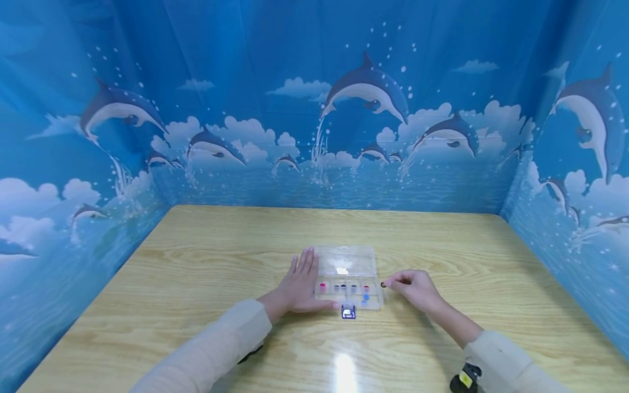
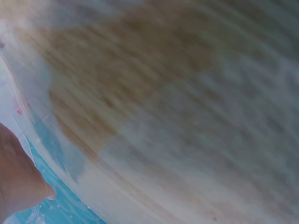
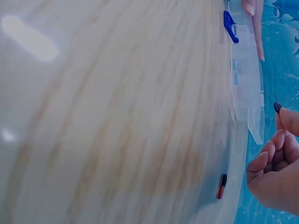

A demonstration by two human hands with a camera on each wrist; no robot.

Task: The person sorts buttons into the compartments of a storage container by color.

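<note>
A clear plastic compartment box [image 1: 375,304] lies on the table with its lid [image 1: 351,259] folded back. Small red, dark and blue pieces sit in its compartments. My left hand [image 1: 301,289] rests along the box's left side, fingers straight and thumb stretched across the front edge. Just off the box's right edge, my right hand [image 1: 417,289] pinches a small dark round disc [image 3: 277,107], much like a button, between thumb and forefinger. The other fingers of that hand are curled. At the box's front is a blue-framed piece [image 1: 348,311], too small to identify.
In the right wrist view, a small red-and-black piece [image 3: 222,186] lies on the wood-grain table [image 1: 236,234]. Blue dolphin-print cloth [image 1: 275,180] stands around the back and sides. The left wrist view mostly shows blurred table surface.
</note>
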